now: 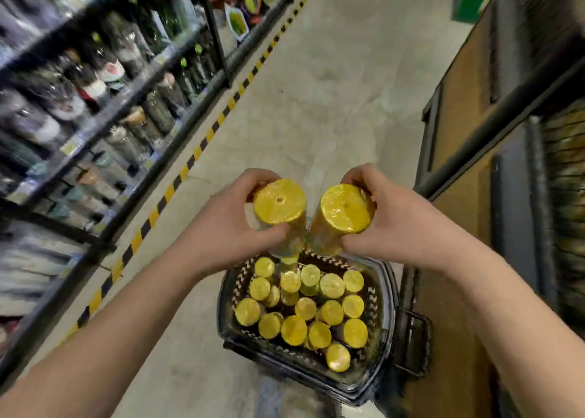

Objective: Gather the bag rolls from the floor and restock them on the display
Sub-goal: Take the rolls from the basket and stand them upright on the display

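Left hand (231, 224) grips one yellow, film-wrapped cylindrical bag roll (279, 201), fingers curled round its top. Right hand (392, 224) clamps a second yellow wrapped roll (345, 209) just beside it, their lower ends nearly touching. Directly below both hands sits a dark woven-sided basket (387, 294), packed with more upright yellow rolls (330, 311). Stocked shelving (95, 101) blurs left of the left hand.

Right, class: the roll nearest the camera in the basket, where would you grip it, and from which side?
Probably from above. The nearest roll stands on end in the basket, hemmed in by other rolls and the wall, so only its top is free. Wrap fingers round the side just below the yellow end, as the left hand and right hand do.
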{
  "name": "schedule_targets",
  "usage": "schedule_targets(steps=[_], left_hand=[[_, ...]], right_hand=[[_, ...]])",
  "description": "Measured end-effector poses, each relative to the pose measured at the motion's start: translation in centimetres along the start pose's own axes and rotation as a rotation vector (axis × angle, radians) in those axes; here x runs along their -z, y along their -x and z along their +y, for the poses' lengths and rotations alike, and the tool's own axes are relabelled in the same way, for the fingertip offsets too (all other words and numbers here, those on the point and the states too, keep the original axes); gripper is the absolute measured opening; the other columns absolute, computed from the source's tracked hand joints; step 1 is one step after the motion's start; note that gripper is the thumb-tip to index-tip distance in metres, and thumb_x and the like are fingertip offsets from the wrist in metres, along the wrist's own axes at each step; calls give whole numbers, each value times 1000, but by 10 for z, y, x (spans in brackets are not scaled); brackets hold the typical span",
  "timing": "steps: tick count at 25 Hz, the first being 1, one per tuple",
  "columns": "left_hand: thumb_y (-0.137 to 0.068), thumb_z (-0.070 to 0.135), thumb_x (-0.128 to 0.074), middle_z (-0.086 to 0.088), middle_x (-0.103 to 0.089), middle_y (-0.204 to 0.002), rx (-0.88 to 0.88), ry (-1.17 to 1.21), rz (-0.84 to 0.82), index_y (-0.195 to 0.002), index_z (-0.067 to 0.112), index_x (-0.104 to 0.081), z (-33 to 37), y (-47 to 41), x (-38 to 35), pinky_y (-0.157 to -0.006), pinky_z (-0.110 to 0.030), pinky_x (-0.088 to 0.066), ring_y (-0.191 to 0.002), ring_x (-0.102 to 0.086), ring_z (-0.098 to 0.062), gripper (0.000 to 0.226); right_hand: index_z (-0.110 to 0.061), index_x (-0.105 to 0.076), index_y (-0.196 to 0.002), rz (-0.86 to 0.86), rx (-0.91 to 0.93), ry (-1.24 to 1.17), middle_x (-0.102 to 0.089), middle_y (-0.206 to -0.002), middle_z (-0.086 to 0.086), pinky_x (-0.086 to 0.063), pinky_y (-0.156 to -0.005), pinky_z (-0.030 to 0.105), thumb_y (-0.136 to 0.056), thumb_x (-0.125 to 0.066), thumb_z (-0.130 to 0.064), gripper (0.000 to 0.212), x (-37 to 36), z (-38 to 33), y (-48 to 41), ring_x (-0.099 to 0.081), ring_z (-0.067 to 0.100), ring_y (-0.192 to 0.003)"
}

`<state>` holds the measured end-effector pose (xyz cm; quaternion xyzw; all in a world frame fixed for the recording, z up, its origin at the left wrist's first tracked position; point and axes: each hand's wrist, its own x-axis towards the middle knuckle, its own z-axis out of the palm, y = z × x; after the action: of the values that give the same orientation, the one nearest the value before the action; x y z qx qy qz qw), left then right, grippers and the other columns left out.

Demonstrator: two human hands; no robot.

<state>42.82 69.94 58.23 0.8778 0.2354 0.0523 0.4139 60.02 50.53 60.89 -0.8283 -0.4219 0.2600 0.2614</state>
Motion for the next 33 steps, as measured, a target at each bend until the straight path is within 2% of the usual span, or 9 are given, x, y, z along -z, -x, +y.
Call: schedule_targets(steps=[3, 7, 10, 13, 17, 20, 23, 28, 33], left_hand=[[-70, 49, -74, 23, -61, -127, -195, 69, 33, -135, 43, -52, 102, 19, 75, -102, -13, -42, -117, -56, 7, 69], [-71, 45, -79, 15, -66, -125, -327, 345, -15, -133, 43, -54, 201, 41, 118, -96, -25, -53, -113, -65, -4, 67], [-64, 44, -83, 12, -68, -122, -381, 499, -62, -125, 38, -57, 249, 43, 111, -91, -29, -56, -112, -66, -6, 66], [-59, 51, -81, 14, -70, -117, -461, 556, -127, -118, 40, -60, 304, 47, 89, -86, -26, -55, -109, -67, -5, 64], [-64, 46, -86, 17, -71, -115, -544, 573, -208, -121, 38, -60, 367, 61, 41, -81, -22, -56, -107, -67, -3, 63], [-70, 38, -88, 15, -71, -115, -554, 588, -210, -121, 38, -61, 406, 74, -16, -85, -26, -57, -108, -68, -5, 57], [-67, 45, -85, 12, -72, -115, -547, 560, -189, -120, 38, -63, 444, 85, -82, -87, -29, -56, -108, -68, -8, 57], [-64, 43, -92, 6, -72, -116, -436, 583, -108, -121, 30, -63, 500, 108, -159, -83, -27, -58, -109, -69, -12, 65], [-71, 39, -83, 11, -71, -114, -363, 478, -13, -121, 33, -63, 532, 129, -188, -83, -28, -59, -107, -68, -7, 54]], right_hand=[[-45, -47, -122, 158, 56, -31, -63, -110, -22, -50, -91, 26, -67, -88, -41, 68, 87, -75, 57, -59, -4, -101], [-44, -53, -128, 367, 89, -163, -66, -116, -22, -48, -97, 22, -71, -89, -37, 67, 158, -131, 148, -62, -1, -109], [-40, -56, -130, 529, 52, -230, -66, -119, -22, -51, -96, 20, -71, -89, -34, 68, 182, -136, 205, -63, -2, -111], [-38, -57, -131, 706, -20, -288, -67, -121, -21, -53, -98, 26, -69, -91, -36, 71, 201, -123, 260, -64, 0, -111], [-42, -59, -125, 847, -84, -337, -68, -120, -20, -55, -97, 40, -63, -91, -53, 71, 225, -87, 318, -66, 5, -110], [-43, -60, -124, 915, -73, -355, -69, -119, -20, -57, -94, 43, -57, -84, -65, 74, 246, -44, 360, -66, 5, -109], [-45, -60, -125, 920, -21, -393, -68, -121, -20, -57, -93, 44, -59, -85, -65, 73, 269, 13, 401, -64, 4, -112], [-48, -59, -125, 861, 25, -373, -66, -121, -25, -56, -94, 35, -58, -83, -64, 73, 312, 87, 449, -60, -3, -113], [-47, -57, -127, 784, 98, -364, -61, -117, -36, -53, -89, 23, -57, -83, -64, 77, 339, 117, 459, -59, -8, -111]])
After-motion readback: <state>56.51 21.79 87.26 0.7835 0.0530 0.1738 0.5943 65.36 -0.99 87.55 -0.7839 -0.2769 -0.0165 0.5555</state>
